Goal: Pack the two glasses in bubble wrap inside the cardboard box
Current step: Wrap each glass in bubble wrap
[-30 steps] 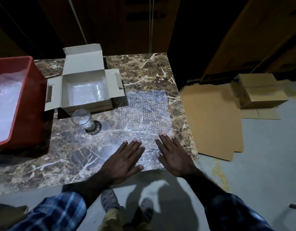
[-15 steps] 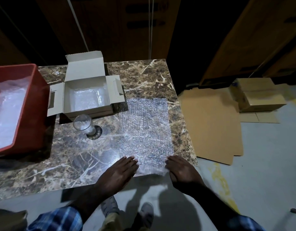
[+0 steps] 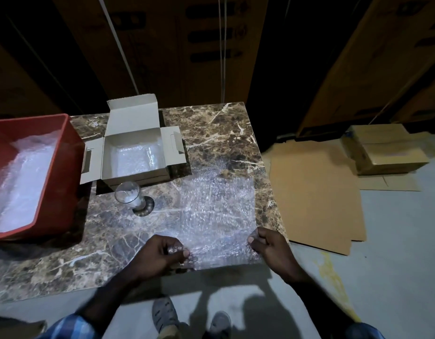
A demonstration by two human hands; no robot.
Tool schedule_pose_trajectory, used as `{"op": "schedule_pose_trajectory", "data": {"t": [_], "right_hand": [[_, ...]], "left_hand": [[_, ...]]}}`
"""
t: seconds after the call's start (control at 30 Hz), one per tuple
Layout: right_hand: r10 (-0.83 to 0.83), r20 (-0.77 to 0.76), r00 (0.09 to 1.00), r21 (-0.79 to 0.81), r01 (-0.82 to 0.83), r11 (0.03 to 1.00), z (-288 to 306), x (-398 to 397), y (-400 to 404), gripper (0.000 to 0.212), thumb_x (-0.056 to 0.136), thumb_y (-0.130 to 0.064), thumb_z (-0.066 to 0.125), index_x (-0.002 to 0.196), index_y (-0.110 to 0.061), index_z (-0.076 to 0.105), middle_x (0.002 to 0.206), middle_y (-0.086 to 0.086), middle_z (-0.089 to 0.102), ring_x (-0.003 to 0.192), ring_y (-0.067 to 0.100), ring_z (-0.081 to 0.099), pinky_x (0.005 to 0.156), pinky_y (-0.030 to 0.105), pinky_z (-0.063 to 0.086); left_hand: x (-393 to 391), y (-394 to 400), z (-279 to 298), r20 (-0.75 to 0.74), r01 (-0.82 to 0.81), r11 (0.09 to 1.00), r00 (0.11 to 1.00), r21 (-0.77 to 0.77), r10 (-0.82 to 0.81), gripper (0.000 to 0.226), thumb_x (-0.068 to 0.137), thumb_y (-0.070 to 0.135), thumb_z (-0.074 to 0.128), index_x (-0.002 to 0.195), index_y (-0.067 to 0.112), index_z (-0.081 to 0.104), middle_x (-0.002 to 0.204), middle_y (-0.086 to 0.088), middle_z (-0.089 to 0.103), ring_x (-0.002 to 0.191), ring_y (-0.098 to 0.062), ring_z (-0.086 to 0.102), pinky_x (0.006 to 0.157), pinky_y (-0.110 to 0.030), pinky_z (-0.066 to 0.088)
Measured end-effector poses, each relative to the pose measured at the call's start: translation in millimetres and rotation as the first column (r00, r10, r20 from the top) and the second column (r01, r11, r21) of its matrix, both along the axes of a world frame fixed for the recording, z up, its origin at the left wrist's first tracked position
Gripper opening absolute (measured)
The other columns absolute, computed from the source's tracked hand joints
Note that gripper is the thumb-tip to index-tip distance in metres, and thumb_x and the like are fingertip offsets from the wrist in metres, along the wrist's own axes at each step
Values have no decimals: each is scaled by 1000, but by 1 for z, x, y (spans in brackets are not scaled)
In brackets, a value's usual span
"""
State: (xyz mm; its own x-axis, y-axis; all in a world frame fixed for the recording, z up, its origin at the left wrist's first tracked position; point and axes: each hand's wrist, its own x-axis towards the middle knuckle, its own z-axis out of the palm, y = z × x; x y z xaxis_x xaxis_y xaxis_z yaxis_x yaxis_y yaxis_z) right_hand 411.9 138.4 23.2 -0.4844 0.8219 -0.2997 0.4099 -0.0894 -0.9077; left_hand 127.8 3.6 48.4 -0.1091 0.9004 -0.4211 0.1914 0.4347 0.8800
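Observation:
A clear sheet of bubble wrap (image 3: 219,211) lies flat on the marble table (image 3: 219,133), reaching its near edge. My left hand (image 3: 160,255) pinches the sheet's near left corner. My right hand (image 3: 270,248) pinches its near right corner. One clear glass (image 3: 129,196) stands upright to the left of the sheet, just in front of the open cardboard box (image 3: 133,152). Inside the box lies a bundle of bubble wrap (image 3: 135,159); what it holds is hidden.
A red plastic crate (image 3: 52,172) with more bubble wrap stands at the table's left. Flat cardboard (image 3: 317,194) and closed cartons (image 3: 383,148) lie on the floor to the right. Dark wooden panels rise behind the table.
Both hands slid back from lying flat on the sheet to its near edge and closed on its two near corners. The glass and box have not moved.

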Motion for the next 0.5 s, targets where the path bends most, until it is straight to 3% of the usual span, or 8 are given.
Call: {"op": "schedule_pose_trajectory", "data": {"t": [0.1,0.2,0.33,0.5], "right_hand": [[-64,-23,998,-11,63,998,8,-8,6,30,97,-13,63,69,-16,53,56,-14,48,55,3,41,58,23,31],[-130,32,991,67,128,990,12,-21,16,23,100,-22,59,79,-12,57,63,-8,51,57,4,43,56,23,32],[-234,70,970,198,216,956,15,-39,34,21,103,-21,53,82,-19,52,62,-1,50,50,4,39,51,26,29],[-299,187,936,225,255,940,4,-65,59,18,105,-21,47,90,-13,50,62,-4,49,53,9,41,45,18,28]], "left_hand": [[-2,8,1,31,-83,995,996,47,82,31,91,33,72,74,8,65,61,-2,57,58,-15,51,54,-25,36],[-1,31,0,-60,-190,970,978,149,200,39,94,39,66,71,10,54,60,6,47,59,-8,46,55,-26,34],[-5,72,-18,-135,-316,934,931,167,339,36,99,39,60,71,19,49,54,7,49,51,-12,45,55,-29,36],[-2,116,-33,-377,-373,897,816,236,438,29,103,35,52,79,18,51,57,2,59,54,-12,57,58,-34,40]]}}
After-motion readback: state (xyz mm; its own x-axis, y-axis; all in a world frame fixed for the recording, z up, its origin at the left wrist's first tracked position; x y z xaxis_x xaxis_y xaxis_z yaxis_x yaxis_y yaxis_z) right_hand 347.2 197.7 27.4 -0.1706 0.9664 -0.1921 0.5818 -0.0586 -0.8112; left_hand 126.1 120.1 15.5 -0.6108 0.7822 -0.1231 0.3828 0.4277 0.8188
